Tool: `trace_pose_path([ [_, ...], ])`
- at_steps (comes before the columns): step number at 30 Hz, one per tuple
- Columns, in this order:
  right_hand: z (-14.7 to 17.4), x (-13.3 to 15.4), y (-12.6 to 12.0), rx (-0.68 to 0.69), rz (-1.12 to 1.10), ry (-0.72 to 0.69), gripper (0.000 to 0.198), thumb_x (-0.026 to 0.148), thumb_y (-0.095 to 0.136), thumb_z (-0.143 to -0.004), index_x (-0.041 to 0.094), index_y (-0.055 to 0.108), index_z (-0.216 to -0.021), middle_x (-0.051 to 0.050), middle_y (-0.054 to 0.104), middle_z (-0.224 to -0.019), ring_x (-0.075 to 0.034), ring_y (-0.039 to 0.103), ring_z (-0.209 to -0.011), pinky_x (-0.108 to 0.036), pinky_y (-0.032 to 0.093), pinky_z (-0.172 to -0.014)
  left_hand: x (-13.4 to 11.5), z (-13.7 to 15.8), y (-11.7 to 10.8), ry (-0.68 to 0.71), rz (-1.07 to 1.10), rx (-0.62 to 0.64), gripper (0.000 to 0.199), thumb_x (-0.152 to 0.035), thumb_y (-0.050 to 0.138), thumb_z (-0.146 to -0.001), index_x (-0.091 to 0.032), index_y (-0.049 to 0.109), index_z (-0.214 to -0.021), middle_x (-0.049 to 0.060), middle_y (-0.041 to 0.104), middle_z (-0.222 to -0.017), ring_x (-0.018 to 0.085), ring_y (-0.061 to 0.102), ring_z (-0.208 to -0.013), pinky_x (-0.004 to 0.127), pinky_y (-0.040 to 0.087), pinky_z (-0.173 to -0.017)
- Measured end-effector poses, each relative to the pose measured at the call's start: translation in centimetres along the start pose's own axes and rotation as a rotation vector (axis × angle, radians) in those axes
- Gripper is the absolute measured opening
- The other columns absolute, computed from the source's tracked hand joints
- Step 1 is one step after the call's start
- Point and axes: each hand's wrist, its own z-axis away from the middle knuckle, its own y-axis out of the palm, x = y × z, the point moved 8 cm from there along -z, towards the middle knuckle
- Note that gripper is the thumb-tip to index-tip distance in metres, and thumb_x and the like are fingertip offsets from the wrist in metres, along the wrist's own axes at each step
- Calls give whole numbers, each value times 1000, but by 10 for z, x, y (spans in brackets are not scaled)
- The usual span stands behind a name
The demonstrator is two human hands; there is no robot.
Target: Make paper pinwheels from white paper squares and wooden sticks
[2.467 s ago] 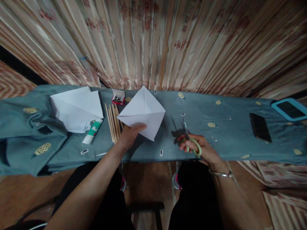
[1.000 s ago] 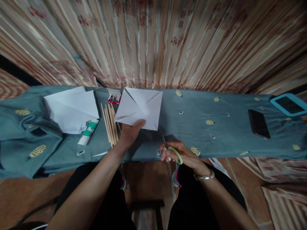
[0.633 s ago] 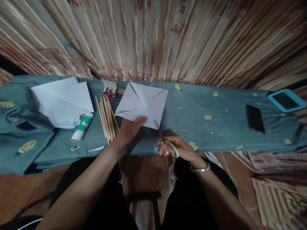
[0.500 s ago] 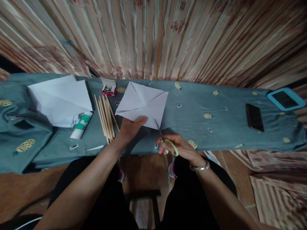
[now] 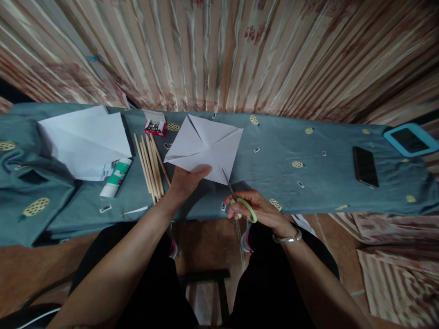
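A square white sheet of paper [image 5: 206, 148] is held up over the cloth-covered table, with slits running from its corners towards the middle. My left hand [image 5: 187, 183] grips its near edge, thumb on top and fingers hidden underneath. In my right hand [image 5: 252, 205] is a pair of scissors with pale green handles [image 5: 247, 211]. The blades lie at the paper's near right corner, pointing towards its centre. Whether they are fully closed is hard to tell.
Left of the paper lie several wooden sticks [image 5: 150, 169], a small red box of metal pieces [image 5: 155, 127], a green and white glue stick [image 5: 116, 178] and white sheets [image 5: 84, 141]. A paper sliver [image 5: 135, 211] rests near the front edge. A dark phone [image 5: 365, 167] and a blue-framed device [image 5: 409, 140] lie far right.
The paper has tilted slightly, and its far left slit gapes a little wider. The scissors stay at the near right corner; both hands have barely moved.
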Motion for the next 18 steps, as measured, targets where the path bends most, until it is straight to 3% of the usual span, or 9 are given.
trace_pose_path([
  [18,-1,-3,1,9,-16,-19,45,58,75,-71,16,68,-84,-2,69,-68,-10,58,-56,-22,46,-54,2,0,-1,-5,-7,-8,54,-28,80,-60,-18,65,-111,5,73,-92,27,64,-100,41,46,-99],
])
